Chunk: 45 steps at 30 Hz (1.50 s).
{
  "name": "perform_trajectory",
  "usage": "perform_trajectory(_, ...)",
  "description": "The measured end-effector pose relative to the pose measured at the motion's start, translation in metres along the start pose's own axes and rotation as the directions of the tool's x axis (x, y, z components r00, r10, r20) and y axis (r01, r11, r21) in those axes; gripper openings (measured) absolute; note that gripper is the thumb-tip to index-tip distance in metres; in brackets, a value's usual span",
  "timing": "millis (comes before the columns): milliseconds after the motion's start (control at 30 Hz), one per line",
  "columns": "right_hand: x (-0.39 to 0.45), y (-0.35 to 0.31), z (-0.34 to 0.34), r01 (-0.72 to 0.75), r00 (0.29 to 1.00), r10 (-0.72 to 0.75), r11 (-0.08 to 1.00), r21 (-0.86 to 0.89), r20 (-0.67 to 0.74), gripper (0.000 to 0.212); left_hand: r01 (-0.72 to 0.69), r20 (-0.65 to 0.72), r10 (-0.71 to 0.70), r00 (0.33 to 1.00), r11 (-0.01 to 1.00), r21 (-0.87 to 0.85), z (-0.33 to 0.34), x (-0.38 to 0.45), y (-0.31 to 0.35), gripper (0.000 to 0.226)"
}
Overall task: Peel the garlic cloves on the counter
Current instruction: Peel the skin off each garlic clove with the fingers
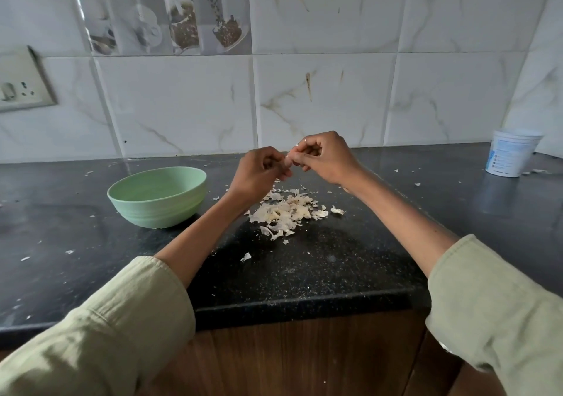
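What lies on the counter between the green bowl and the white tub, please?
In the head view, a pile of garlic skins lies between the bowl and the tub, with both hands raised above it.

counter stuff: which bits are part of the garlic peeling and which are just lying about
Part of the job:
- garlic clove, pinched between left hand and right hand
- pile of peeled skins
- green bowl

Just lying about:
- white plastic tub
- wall socket
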State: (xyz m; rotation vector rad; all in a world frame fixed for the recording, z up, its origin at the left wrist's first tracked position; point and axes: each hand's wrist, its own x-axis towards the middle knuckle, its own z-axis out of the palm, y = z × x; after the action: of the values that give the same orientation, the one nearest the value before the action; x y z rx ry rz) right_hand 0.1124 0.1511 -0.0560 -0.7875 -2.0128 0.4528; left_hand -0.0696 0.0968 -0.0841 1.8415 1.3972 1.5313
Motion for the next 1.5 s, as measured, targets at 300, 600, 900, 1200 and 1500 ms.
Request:
perform_trajectory(300,0.001,-0.002,0.002,-0.029,0.999,0.027,0.997,0.075,0.026,0.012,0.021,-0.071,-0.024,0.997,0.999,-0.043,-0.006,0.003,0.001,0.023)
perform_trajectory(600,0.001,-0.001,0.001,-0.06,0.997,0.049,0.979,0.194,0.062,0.013,-0.028,-0.131,0.022,0.991,0.998,-0.048,-0.009,-0.005,0.014,0.019)
perform_trajectory(900,0.003,0.001,0.002,-0.008,1.0,0.006,0.966,0.26,0.007,0.019,0.075,-0.077,-0.091,0.993,0.979,-0.191,-0.012,-0.008,0.021,0.02)
perform_trajectory(1200,0.003,0.003,-0.005,0.007,1.0,-0.013,0.973,0.232,0.024,0.019,-0.145,-0.049,0.161,0.986,0.96,0.239,-0.007,-0.011,0.019,0.011)
perform_trajectory(1500,0.005,0.001,-0.004,-0.182,0.981,0.119,0.827,0.532,0.151,0.019,-0.105,-0.048,0.108,0.993,0.992,0.069,-0.008,-0.013,0.029,0.017)
